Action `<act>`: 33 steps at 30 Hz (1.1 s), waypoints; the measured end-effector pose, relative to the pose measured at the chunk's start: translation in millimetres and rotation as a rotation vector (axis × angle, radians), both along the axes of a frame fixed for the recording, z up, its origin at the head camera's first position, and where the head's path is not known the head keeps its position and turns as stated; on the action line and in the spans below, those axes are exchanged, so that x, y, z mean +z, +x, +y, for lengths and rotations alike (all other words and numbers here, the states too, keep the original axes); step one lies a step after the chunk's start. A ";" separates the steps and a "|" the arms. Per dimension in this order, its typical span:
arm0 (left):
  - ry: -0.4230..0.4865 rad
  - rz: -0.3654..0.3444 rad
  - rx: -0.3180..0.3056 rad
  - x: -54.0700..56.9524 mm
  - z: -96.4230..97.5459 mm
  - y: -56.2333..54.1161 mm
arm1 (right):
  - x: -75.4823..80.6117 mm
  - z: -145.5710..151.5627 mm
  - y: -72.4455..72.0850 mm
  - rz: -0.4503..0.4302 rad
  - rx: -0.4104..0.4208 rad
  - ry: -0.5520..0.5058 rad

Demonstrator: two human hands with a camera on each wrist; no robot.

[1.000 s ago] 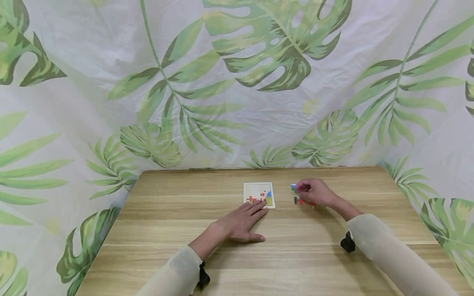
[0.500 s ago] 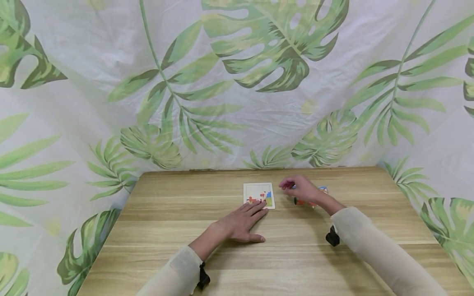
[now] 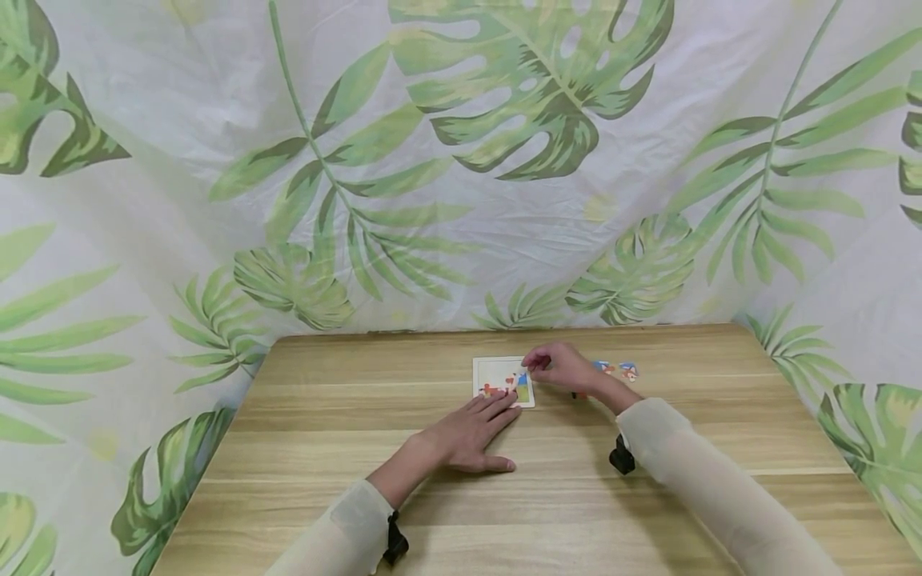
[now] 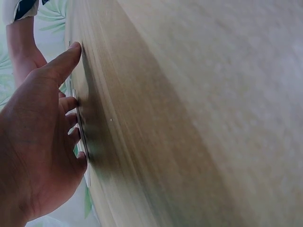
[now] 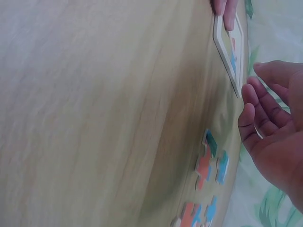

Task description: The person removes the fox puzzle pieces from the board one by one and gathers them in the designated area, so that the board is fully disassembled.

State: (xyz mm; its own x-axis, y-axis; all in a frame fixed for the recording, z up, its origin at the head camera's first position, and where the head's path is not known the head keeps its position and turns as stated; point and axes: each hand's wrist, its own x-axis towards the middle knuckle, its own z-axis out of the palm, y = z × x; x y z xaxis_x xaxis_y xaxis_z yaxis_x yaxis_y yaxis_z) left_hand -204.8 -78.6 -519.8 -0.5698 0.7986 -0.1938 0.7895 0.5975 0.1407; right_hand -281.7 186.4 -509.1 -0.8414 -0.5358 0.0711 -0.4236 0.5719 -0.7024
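Note:
A small white-rimmed puzzle board [image 3: 477, 366] lies near the table's far edge, with colourful pieces in its lower and right parts. My left hand [image 3: 468, 438] lies palm down, straight fingers resting on the board's lower edge, thumb out on the wood. At the board's upper right edge hovers my right hand [image 3: 565, 368], fingers curled, thumb tip close to the index tip. I cannot tell whether a piece sits between them. In the right wrist view, the right hand [image 5: 277, 123] is beside the corner of the board [image 5: 232, 78].
Loose puzzle pieces lie right of the board: a blue and orange piece [image 3: 629, 370] in the head view, an orange and green piece [image 5: 203, 163] and a blue piece [image 5: 222, 168] in the right wrist view. A leaf-print cloth [image 3: 403, 200] hangs behind the wooden table [image 3: 360, 384].
My right hand has moved left from over the loose pieces to the board's right edge, uncovering pieces on the right. The left hand has stayed in place on the board.

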 end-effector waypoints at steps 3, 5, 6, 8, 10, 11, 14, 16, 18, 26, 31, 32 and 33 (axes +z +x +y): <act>0.000 -0.003 0.002 -1.8 0.0 0.1 | -5.1 -4.5 -1.9 -0.009 0.001 0.003; 0.000 -0.010 0.005 -2.0 0.2 0.5 | -7.6 -7.4 -2.6 -0.011 0.004 0.006; 0.000 -0.012 0.007 -2.3 0.3 0.6 | -8.7 -8.8 -2.7 -0.010 0.004 0.008; 0.000 -0.016 0.009 -2.7 0.5 0.7 | -10.4 -11.0 -2.7 -0.007 0.004 0.011; 0.000 -0.016 0.009 -3.0 0.6 0.8 | -11.4 -12.5 -2.5 0.000 0.002 0.017; 0.000 -0.015 0.009 -3.2 0.6 0.7 | -11.8 -13.1 -2.5 0.003 0.000 0.021; -0.001 -0.010 0.009 -3.8 0.6 0.5 | -12.1 -14.5 -2.6 0.003 -0.008 0.026; 0.001 -0.009 0.009 -3.7 0.6 0.5 | -11.7 -15.5 -2.7 0.000 -0.009 0.029; 0.003 -0.009 0.011 -3.4 0.6 0.8 | -10.9 -17.0 -3.1 0.008 -0.002 0.034; -0.012 -0.002 0.016 -3.8 0.3 1.5 | -11.5 -21.9 -5.6 0.047 0.042 0.075; -0.016 0.010 0.014 -2.9 0.9 0.7 | -12.6 -22.6 -8.0 0.040 0.037 0.083; -0.016 0.014 0.013 -2.8 1.0 0.5 | -12.8 -22.8 -8.7 0.037 0.034 0.083; -0.017 0.017 0.013 -2.5 1.3 0.4 | -12.7 -23.0 -9.3 0.033 0.029 0.083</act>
